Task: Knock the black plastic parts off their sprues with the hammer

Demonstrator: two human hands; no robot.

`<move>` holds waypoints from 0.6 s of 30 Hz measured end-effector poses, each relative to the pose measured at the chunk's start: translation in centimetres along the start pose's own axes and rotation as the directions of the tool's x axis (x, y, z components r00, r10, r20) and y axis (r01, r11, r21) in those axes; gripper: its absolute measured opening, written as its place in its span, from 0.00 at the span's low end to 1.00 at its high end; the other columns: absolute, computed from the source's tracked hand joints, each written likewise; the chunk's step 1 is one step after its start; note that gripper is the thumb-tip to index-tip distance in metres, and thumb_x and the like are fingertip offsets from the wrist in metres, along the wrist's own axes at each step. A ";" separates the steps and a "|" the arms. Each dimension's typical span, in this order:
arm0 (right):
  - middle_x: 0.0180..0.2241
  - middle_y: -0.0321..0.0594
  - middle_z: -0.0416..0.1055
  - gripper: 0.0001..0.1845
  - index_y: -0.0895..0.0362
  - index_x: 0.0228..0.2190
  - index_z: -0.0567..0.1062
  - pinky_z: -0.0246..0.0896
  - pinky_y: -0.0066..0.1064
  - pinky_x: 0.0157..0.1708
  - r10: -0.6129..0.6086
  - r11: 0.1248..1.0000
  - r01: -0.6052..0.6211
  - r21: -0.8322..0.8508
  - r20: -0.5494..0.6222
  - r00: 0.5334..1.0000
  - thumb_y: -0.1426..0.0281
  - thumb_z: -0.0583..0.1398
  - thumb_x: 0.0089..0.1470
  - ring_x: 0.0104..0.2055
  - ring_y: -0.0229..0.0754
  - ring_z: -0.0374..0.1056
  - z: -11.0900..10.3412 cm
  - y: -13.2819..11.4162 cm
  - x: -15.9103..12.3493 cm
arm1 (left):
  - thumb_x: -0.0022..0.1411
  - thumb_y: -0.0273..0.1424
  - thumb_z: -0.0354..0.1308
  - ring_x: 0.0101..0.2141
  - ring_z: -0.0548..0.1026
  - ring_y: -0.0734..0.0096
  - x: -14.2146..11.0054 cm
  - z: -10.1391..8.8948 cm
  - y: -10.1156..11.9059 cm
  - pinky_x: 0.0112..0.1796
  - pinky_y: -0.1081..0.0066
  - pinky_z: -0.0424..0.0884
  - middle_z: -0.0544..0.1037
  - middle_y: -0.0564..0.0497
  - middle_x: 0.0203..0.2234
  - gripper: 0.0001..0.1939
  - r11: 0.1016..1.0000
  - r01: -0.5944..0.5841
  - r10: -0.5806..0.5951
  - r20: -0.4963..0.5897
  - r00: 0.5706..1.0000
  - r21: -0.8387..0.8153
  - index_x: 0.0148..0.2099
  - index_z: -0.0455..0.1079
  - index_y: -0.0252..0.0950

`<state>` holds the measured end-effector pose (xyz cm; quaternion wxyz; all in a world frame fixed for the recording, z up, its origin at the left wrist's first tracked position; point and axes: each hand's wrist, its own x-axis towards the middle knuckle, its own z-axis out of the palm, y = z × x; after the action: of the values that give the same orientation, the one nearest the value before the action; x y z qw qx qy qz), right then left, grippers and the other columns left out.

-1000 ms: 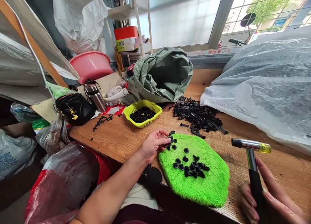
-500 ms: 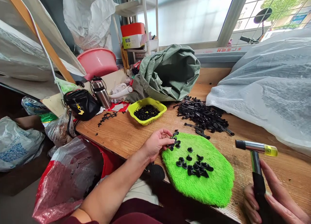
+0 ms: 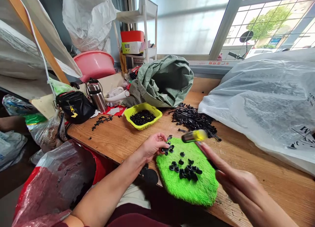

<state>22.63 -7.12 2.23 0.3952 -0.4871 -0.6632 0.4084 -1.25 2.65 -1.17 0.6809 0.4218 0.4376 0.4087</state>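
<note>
My left hand [image 3: 153, 145] pinches a small black plastic part [image 3: 168, 147] at the left edge of a bright green fuzzy mat [image 3: 188, 182]. Several loose black parts [image 3: 185, 169] lie in the mat's middle. My right hand [image 3: 240, 184] grips the black handle of a small hammer; its head [image 3: 194, 135], metal with a yellow tip, is blurred and hovers over the mat's far edge, close to the held part.
A yellow basket [image 3: 143, 115] of black pieces stands behind the mat, and a heap of black plastic frames [image 3: 193, 120] lies to its right. A green sack [image 3: 163, 81], a big clear plastic bag [image 3: 265, 102], a steel flask [image 3: 95, 94] and a black pouch [image 3: 73, 106] crowd the wooden table [image 3: 118, 135].
My right hand has swung the hammer from the right side leftward and down over the mat, toward the part. My left hand keeps its place at the mat's edge.
</note>
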 end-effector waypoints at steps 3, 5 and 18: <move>0.24 0.36 0.75 0.25 0.40 0.54 0.71 0.65 0.37 0.29 -0.047 0.967 0.076 -0.244 0.122 0.991 0.60 0.57 0.54 0.22 0.49 0.68 0.0 -0.4 1.6 | 0.38 0.25 0.62 0.15 0.62 0.86 0.0 -0.1 -0.1 0.15 0.82 0.49 0.68 0.60 0.20 0.14 1.000 0.004 -0.004 0.002 1.000 0.018 0.29 0.61 0.35; 0.25 0.36 0.76 0.24 0.39 0.54 0.71 0.65 0.38 0.29 -0.071 0.952 0.105 -0.289 0.126 0.990 0.61 0.57 0.55 0.23 0.50 0.69 0.1 -0.5 2.0 | 0.38 0.25 0.62 0.14 0.63 0.86 0.0 -0.1 -0.1 0.15 0.82 0.49 0.68 0.60 0.20 0.14 0.999 0.003 -0.003 0.013 1.000 0.032 0.29 0.60 0.35; 0.31 0.38 0.76 0.30 0.47 0.66 0.50 0.62 0.31 0.31 -0.120 0.694 0.263 -0.670 0.253 0.960 0.68 0.42 0.64 0.30 0.45 0.73 0.0 -0.3 3.1 | 0.40 0.24 0.64 0.13 0.64 0.86 0.2 -0.2 0.2 0.13 0.83 0.49 0.70 0.58 0.18 0.14 0.998 0.032 -0.034 0.032 0.999 0.054 0.29 0.62 0.33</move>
<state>21.91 -4.17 2.92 0.1580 -0.4866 -0.8495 0.1289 -1.47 2.95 -1.09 0.6831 0.4392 0.4440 0.3786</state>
